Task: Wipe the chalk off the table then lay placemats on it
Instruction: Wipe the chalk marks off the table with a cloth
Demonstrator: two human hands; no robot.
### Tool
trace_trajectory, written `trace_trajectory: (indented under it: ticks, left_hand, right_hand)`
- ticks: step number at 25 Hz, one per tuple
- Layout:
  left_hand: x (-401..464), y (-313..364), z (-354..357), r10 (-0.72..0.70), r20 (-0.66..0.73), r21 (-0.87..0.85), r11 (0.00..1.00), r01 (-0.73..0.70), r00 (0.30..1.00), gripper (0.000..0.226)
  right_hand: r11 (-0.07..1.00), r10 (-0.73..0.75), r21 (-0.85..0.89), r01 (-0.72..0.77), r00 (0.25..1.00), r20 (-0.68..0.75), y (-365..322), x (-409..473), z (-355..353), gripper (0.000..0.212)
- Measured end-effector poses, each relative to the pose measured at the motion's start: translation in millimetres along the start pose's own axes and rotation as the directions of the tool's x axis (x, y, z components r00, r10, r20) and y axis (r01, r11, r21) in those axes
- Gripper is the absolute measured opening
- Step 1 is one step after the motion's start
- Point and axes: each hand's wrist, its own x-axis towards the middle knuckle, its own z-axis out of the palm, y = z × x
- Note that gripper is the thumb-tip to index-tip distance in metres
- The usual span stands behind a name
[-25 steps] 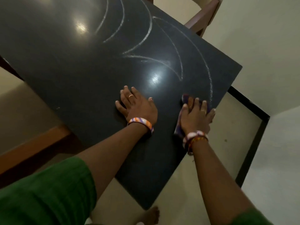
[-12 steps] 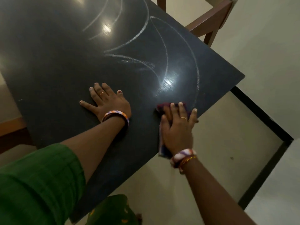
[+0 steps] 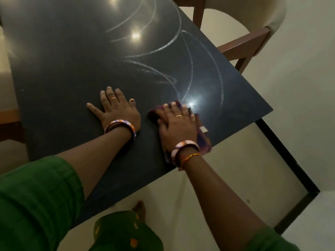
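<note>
right hand (image 3: 178, 126): flat, fingers straight, presses cloth (image 3: 203, 136) on counter (image 3: 63, 60) near its edge
left hand (image 3: 116, 110): flat, fingers spread, braces on counter
chalk (image 3: 188, 69): arcs just beyond cloth, unwiped
placemats: none in view
risk: cloth tail overhangs edge, may slip off; light pressure likely smears chalk

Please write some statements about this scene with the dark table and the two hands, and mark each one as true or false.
1. The right hand presses a purple checked cloth flat on the dark glossy table. True.
2. The left hand holds a placemat. False: it rests flat on the bare table, fingers spread.
3. White curved chalk lines remain beyond the cloth. True.
4. The brown wooden chair lies overturned. False: it stands upright at the table's far corner.
</note>
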Motion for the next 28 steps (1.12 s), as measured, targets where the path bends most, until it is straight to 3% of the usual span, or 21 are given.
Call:
trace_trajectory:
  ticks: [3,7,10,13,15,18,20,25,27,28]
  left_hand:
    - [-2,-1,0,0.014,0.002,0.045,0.999,-0.014,1.0,0.061]
    - [-3,0,2,0.015,0.009,0.067,0.998,-0.015,1.0,0.062]
    - [-5,1,0,-0.006,0.033,0.064,0.998,0.004,0.999,0.062]
    - [-4,3,-3,-0.006,0.027,0.054,0.999,0.004,1.0,0.062]
    - [-5,4,-6,-0.01,0.032,0.053,0.999,0.008,0.999,0.061]
    - [-6,4,-5,-0.007,0.034,0.058,0.998,0.005,0.999,0.062]
    - [-6,3,-4,-0.009,0.039,0.066,0.998,0.007,0.999,0.063]
    - [-4,3,-1,-0.004,0.043,0.078,0.997,0.001,0.999,0.065]
    - [-3,5,0,-0.012,0.038,0.082,0.997,0.009,0.999,0.065]
    - [-4,6,-1,-0.017,0.037,0.084,0.996,0.014,0.999,0.065]
  right_hand:
    - [0.99,-0.138,-0.021,0.139,0.989,0.058,31,16,-12,0.051]
    - [0.973,0.228,0.02,-0.228,0.973,0.028,147,49,-38,0.048]
    - [0.941,0.338,-0.013,-0.338,0.941,0.007,148,50,-42,0.05]
    - [0.997,0.073,-0.038,-0.073,0.997,0.008,81,41,-19,0.052]
    - [0.987,-0.154,-0.027,0.156,0.985,0.08,32,29,-9,0.053]
    - [0.966,-0.257,0.028,0.256,0.952,0.168,31,38,-19,0.052]
    - [0.983,-0.184,0.004,0.185,0.974,0.13,76,53,-28,0.051]
    - [0.976,0.209,0.041,-0.213,0.974,0.083,162,60,-47,0.051]
    - [0.97,0.237,0.032,-0.24,0.968,0.078,147,58,-43,0.052]
    - [0.983,0.18,0.021,-0.182,0.981,0.075,128,55,-37,0.052]
